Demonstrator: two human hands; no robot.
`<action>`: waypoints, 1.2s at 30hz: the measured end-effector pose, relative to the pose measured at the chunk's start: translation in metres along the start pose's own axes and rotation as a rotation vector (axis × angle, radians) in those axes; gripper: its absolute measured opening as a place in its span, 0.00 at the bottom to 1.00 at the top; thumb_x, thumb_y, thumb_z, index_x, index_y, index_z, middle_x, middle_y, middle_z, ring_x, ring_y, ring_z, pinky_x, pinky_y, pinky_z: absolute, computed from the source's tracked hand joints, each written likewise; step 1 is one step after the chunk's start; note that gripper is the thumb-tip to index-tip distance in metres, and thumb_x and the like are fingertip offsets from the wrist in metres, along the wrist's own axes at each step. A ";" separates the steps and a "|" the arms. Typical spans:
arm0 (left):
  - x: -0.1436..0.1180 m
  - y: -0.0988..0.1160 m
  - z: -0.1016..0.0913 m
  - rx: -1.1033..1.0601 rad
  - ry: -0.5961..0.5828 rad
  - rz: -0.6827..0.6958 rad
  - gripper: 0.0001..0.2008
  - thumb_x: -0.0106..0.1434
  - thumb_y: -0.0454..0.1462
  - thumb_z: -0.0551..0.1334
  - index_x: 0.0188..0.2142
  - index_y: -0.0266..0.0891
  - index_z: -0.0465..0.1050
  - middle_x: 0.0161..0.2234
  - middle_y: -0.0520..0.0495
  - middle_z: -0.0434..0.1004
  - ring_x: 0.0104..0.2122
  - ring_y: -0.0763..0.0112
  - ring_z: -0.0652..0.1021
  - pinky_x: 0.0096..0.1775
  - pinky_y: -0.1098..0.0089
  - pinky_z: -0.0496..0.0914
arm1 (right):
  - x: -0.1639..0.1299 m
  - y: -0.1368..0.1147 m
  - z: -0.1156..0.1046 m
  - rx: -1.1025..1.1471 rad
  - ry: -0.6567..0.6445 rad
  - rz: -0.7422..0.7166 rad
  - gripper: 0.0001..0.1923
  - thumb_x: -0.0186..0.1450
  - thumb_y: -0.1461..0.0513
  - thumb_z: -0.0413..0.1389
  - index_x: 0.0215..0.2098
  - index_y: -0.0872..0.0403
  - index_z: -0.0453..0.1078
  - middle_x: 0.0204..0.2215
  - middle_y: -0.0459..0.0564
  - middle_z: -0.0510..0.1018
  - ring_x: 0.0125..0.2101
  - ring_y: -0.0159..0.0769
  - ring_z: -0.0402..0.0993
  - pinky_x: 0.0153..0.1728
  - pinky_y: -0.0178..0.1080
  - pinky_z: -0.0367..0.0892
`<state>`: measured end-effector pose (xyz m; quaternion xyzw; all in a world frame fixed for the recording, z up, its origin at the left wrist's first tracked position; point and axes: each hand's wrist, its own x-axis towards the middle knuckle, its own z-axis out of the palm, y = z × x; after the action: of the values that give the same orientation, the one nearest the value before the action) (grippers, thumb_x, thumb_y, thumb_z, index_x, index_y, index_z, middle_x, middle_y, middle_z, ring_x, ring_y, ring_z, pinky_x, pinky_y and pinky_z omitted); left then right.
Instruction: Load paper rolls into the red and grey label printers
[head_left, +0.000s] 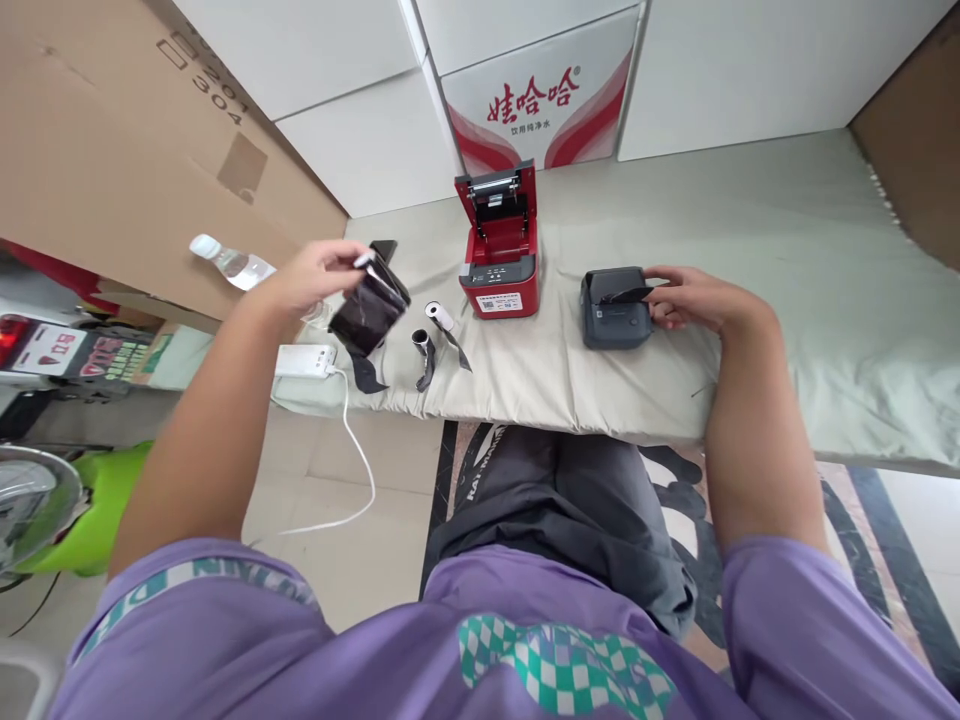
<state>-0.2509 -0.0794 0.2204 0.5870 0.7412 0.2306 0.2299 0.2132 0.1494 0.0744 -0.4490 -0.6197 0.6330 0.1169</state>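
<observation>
Carefully, we pinch the glossy black film roll [369, 312] in our left hand [319, 275], while our right hand [694, 298] steadies the small grey printer [615, 310] on the tabletop [750, 250], fingers resting at its open lid.

Red Chinese characters "娃哈哈" printed on white-and-red carton [544, 95]; numbers "201" and "304" on brown cardboard box [135, 130].

Purple short-sleeved shirt [480, 640], green-and-white checkered print on chest, lettered sleeve trim, dark grey trousers [570, 510]
</observation>
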 end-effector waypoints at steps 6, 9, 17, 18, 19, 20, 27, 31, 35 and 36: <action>0.037 0.041 0.029 -0.289 0.056 -0.001 0.26 0.72 0.52 0.51 0.61 0.41 0.65 0.50 0.39 0.81 0.45 0.57 0.80 0.44 0.54 0.77 | 0.000 0.002 -0.001 0.030 -0.006 -0.008 0.27 0.65 0.63 0.67 0.61 0.53 0.69 0.21 0.42 0.72 0.19 0.31 0.68 0.16 0.29 0.60; 0.065 0.044 0.055 -0.159 -0.001 -0.052 0.24 0.71 0.48 0.60 0.62 0.45 0.61 0.43 0.44 0.80 0.36 0.64 0.77 0.39 0.58 0.74 | 0.000 0.001 0.000 0.027 0.006 -0.002 0.26 0.65 0.62 0.68 0.60 0.53 0.71 0.20 0.42 0.72 0.19 0.30 0.68 0.17 0.29 0.60; 0.120 0.059 0.110 0.274 -0.031 0.316 0.19 0.63 0.42 0.70 0.52 0.40 0.76 0.55 0.41 0.81 0.56 0.51 0.78 0.59 0.56 0.72 | -0.001 0.001 0.000 0.028 -0.020 -0.010 0.32 0.67 0.60 0.68 0.65 0.55 0.66 0.20 0.41 0.73 0.19 0.30 0.68 0.18 0.30 0.61; 0.125 0.059 0.113 0.284 -0.033 0.325 0.19 0.63 0.41 0.69 0.53 0.39 0.77 0.56 0.40 0.81 0.57 0.51 0.78 0.60 0.56 0.71 | 0.000 0.002 0.000 0.031 -0.024 -0.014 0.33 0.67 0.59 0.69 0.65 0.55 0.66 0.20 0.41 0.73 0.19 0.30 0.68 0.18 0.31 0.61; 0.130 0.059 0.116 0.287 -0.033 0.323 0.20 0.64 0.40 0.68 0.55 0.39 0.77 0.57 0.39 0.81 0.58 0.51 0.78 0.61 0.56 0.71 | 0.001 0.003 -0.001 0.033 -0.029 -0.017 0.33 0.66 0.58 0.70 0.65 0.55 0.66 0.21 0.41 0.73 0.18 0.30 0.68 0.18 0.31 0.61; 0.135 0.057 0.118 0.291 -0.030 0.314 0.21 0.65 0.40 0.67 0.57 0.38 0.77 0.58 0.38 0.81 0.58 0.51 0.78 0.61 0.57 0.71 | 0.002 0.003 -0.001 0.033 -0.032 -0.021 0.33 0.66 0.57 0.70 0.65 0.55 0.66 0.21 0.41 0.73 0.18 0.30 0.68 0.18 0.31 0.61; 0.159 0.047 0.131 0.354 -0.001 0.316 0.21 0.67 0.41 0.65 0.57 0.38 0.82 0.57 0.39 0.83 0.57 0.51 0.79 0.63 0.55 0.70 | 0.002 0.003 -0.002 0.015 -0.042 -0.023 0.28 0.67 0.57 0.69 0.62 0.54 0.68 0.20 0.41 0.73 0.18 0.30 0.69 0.18 0.31 0.62; 0.169 0.044 0.138 0.347 0.000 0.303 0.21 0.63 0.44 0.69 0.54 0.39 0.86 0.55 0.40 0.84 0.56 0.50 0.80 0.62 0.57 0.71 | 0.000 0.002 -0.002 0.006 -0.041 -0.019 0.29 0.68 0.57 0.68 0.63 0.54 0.67 0.20 0.41 0.74 0.18 0.30 0.69 0.18 0.30 0.61; 0.168 0.045 0.137 0.237 -0.072 0.256 0.24 0.63 0.42 0.68 0.58 0.40 0.83 0.50 0.41 0.87 0.50 0.54 0.83 0.57 0.60 0.74 | 0.001 0.003 -0.002 -0.005 -0.043 -0.020 0.29 0.68 0.56 0.68 0.63 0.54 0.67 0.21 0.42 0.75 0.19 0.30 0.70 0.18 0.30 0.62; 0.164 0.048 0.135 0.229 -0.078 0.256 0.23 0.64 0.42 0.67 0.58 0.40 0.83 0.49 0.42 0.87 0.50 0.54 0.83 0.57 0.61 0.74 | 0.001 0.003 -0.003 0.000 -0.042 -0.020 0.30 0.67 0.56 0.69 0.63 0.54 0.67 0.21 0.42 0.75 0.19 0.30 0.70 0.18 0.30 0.62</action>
<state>-0.1657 0.1006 0.1318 0.7076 0.6722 0.1491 0.1587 0.2155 0.1516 0.0714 -0.4292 -0.6266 0.6411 0.1101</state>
